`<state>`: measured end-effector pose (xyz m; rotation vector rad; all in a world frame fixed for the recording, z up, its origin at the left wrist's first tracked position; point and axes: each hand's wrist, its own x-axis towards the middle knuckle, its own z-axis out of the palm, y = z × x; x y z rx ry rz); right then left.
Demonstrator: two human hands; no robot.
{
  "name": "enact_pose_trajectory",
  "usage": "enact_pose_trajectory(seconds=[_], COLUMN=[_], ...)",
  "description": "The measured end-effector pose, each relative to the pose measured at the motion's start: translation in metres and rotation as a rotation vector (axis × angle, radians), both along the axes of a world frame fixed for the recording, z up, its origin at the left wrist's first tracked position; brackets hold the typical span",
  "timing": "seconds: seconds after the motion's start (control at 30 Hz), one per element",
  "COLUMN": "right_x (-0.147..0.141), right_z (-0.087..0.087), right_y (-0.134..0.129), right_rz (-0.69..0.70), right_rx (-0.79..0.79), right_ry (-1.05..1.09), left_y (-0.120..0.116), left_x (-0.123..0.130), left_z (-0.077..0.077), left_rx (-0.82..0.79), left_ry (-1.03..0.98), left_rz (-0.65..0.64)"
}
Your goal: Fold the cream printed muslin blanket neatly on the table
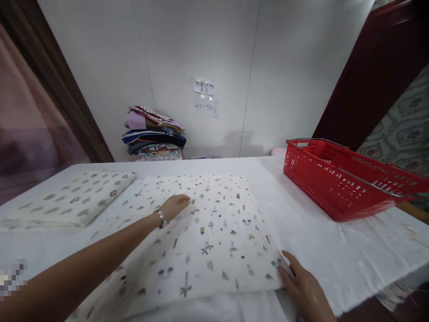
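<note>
A white cloth point(214, 264) printed with small grey-green plants and other little shapes lies flat on the white-covered table. Over its upper middle is my left hand point(174, 207), with a bracelet point(162, 219) at the wrist. The left fingers reach to the right, loosely extended, with nothing seen in them. My right hand point(303, 286) is at the near right corner of the cloth. Its thumb touches the cloth edge and a finger stands apart from it; the other fingers are hidden. The near cloth edge crosses in front of me.
At the left lies a folded cloth point(77, 192) with a heart-like print. A red plastic basket point(315, 183) with metal handles stands at the right on the table point(268, 172). Stacked folded fabrics point(154, 136) sit behind the table, near paper labels point(204, 107) on the wall.
</note>
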<state>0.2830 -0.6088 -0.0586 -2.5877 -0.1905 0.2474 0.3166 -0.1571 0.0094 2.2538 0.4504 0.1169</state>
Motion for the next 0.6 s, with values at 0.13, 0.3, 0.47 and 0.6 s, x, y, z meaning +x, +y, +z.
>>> enact_pose_trajectory(seconds=[0.13,0.3,0.47,0.6], right_x=[-0.002,-0.001,0.035,0.074], right_z=[0.005,0.006,0.017,0.036], right_y=[-0.001,-0.003,0.011,0.049], right_rz=[0.028,0.051,0.125,0.098], right_rx=[-0.131,-0.267,-0.357,-0.383], right_ry=[-0.068,-0.194,-0.266,-0.188], left_y=[0.026,0.062,0.102,0.132], left_x=[-0.074,-0.156,-0.226,-0.26], left_z=[-0.01,-0.027,-0.046,-0.076], left_rx=[0.163,0.533,0.654,0.681], left_ry=[-0.003,0.027,-0.027,0.022], left_rz=[-0.033,-0.067,0.099,0.086])
